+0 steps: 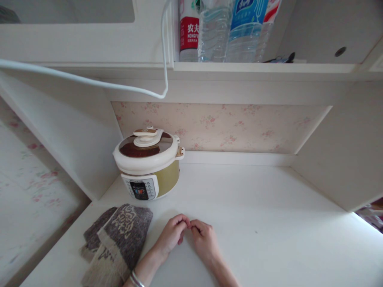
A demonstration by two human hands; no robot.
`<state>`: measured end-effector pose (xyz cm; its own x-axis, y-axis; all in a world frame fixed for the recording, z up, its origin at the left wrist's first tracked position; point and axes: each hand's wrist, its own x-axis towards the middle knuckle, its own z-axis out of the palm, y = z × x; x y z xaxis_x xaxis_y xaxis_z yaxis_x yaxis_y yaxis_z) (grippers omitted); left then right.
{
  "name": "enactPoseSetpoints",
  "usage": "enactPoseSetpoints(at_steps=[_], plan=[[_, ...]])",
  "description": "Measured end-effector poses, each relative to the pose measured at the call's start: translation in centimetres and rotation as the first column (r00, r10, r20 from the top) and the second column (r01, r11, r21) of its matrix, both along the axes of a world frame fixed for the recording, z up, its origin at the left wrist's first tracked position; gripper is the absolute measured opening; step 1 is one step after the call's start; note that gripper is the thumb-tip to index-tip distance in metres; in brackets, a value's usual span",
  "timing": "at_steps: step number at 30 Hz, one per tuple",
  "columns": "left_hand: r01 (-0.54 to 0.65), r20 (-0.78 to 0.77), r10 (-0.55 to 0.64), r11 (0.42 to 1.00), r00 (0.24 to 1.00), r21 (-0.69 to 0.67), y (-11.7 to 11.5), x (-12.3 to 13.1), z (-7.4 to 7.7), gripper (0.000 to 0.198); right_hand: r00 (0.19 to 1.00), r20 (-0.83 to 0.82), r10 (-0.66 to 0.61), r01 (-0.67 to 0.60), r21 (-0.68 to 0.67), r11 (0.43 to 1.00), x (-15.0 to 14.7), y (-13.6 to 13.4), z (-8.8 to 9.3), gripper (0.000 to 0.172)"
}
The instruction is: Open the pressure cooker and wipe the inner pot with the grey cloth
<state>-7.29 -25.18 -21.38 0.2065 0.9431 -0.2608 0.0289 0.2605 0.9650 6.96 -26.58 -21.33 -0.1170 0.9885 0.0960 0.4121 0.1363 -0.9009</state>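
My left hand [174,232] and my right hand [205,238] are together over the front of the white tabletop [257,207]. Both have curled fingers, and their fingertips meet in the middle. I see nothing held in either one. Just left of my left forearm lies a folded grey-brown towel [128,231] with a pale pattern. Behind it stands a white and olive-green electric pressure cooker [166,177], its lid on and its control panel facing forward; neither hand touches it.
Overhead, a white shelf [239,68] holds several plastic bottles [215,36]. A white cable [119,86] hangs across the upper left in front of the cabinet. Side panels [332,159] close off the tabletop left and right, with flowered wallpaper [224,125] at the back.
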Motion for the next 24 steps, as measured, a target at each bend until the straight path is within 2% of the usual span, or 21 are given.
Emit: enactPoseSetpoints(at_steps=[6, 24], plan=[[-0.003, -0.002, 0.003, 1.0, 1.0, -0.005, -0.02, 0.1, 0.39, 0.013, 1.0, 0.0, 0.004, -0.004, 0.008, 1.0, 0.0, -0.05, 0.17, 0.031], [0.001, -0.005, -0.001, 1.0, 1.0, 0.002, -0.05, 0.01, 0.03, 0.014, 1.0, -0.002, 0.002, -0.002, 0.017, 1.0, 0.01, 0.11, -0.28, 0.03]])
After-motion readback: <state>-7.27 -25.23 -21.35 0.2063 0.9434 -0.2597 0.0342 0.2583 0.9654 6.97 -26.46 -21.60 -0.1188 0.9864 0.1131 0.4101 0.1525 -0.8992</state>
